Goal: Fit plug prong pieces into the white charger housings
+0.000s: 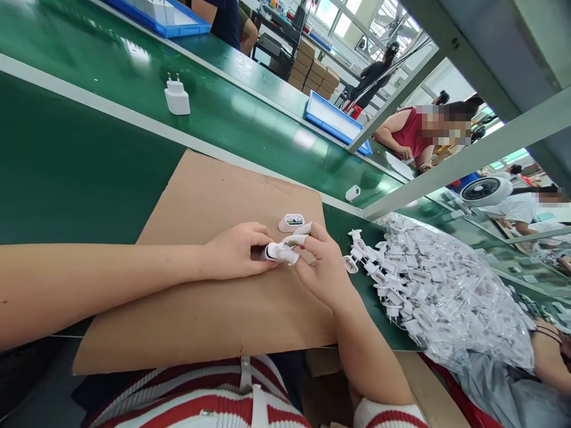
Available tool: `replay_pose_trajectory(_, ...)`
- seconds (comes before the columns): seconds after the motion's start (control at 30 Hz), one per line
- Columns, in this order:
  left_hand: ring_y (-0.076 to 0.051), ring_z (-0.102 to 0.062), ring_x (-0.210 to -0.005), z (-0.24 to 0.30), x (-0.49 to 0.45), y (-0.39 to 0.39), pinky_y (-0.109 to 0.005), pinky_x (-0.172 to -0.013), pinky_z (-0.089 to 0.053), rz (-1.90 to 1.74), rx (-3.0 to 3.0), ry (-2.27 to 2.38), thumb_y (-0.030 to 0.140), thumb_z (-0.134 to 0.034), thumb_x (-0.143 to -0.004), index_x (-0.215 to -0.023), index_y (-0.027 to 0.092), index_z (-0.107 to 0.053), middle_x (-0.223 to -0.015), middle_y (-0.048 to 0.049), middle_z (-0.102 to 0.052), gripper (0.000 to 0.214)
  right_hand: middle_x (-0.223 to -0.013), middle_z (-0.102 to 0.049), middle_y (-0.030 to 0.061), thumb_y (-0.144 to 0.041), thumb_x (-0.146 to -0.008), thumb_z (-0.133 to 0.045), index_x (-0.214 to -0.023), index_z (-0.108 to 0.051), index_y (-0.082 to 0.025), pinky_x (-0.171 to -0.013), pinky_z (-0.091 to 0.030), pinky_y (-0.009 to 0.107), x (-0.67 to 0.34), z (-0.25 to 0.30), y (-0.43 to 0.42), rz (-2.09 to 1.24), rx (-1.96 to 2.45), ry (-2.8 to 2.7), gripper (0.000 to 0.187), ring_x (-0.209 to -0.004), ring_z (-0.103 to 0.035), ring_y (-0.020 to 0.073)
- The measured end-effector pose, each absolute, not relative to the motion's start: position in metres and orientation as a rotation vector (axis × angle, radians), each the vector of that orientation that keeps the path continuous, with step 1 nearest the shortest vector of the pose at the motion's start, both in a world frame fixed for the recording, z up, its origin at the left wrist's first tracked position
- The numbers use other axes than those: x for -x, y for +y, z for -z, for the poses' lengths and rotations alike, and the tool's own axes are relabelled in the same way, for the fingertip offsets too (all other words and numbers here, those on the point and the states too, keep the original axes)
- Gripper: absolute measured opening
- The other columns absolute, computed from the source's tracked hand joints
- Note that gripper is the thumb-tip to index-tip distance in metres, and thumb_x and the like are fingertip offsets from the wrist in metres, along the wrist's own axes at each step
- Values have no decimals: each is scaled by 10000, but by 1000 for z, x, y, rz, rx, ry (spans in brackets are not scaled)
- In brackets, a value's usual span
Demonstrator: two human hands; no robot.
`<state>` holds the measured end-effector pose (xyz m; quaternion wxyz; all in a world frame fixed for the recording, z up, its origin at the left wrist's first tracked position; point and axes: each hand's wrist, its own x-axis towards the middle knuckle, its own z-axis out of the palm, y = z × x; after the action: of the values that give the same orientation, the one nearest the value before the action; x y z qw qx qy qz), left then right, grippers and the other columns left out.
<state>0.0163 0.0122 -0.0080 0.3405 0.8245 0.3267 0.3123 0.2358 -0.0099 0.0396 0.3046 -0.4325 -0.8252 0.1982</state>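
Over the cardboard sheet [214,321], my left hand [238,249] is closed around a white charger housing [269,252], its dark open end turned to the right. White finger cots cover the thumb and fingertips of my right hand [319,261], which pinch together right at that open end. Any small part between those fingertips is hidden by the white cots. Just beyond both hands, a second white charger housing [291,223] stands with its open end up, and a green circuit board shows inside.
To the right lies a clear plastic bag [464,297] heaped with white plug end pieces, several spilling out toward the cardboard. On the green belt behind are a white charger [177,97] and a smaller white piece [353,192]. A metal post [401,193] slants across the right; co-workers sit beyond.
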Motion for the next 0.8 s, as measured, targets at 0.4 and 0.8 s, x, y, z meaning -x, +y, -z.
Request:
replay_pose_trajectory(0.4,-182,-635,-899,6,-18,12,-286,-834,-495,-783,-2089,876,394,-689,-864,-876,215,-773,-958,-36,-696,198,-815,-638,56,-65,-798,-558,-809,-665,-197,-699,-387,335,-227,-36,-9,-21,1145,-2466,171,-816,-517,219)
replay_pose_trajectory(0.8,-200,-645,-852,-44,-9,31,-250,-725,-478,-207,-2003,1028,475,-716,-798,-915,200,-750,-946,-20,-699,301,-1144,-721,39,-367,-962,-562,-1310,-640,-271,-961,-461,304,-266,-18,8,-325,1398,-1881,369,-1056,-617,190)
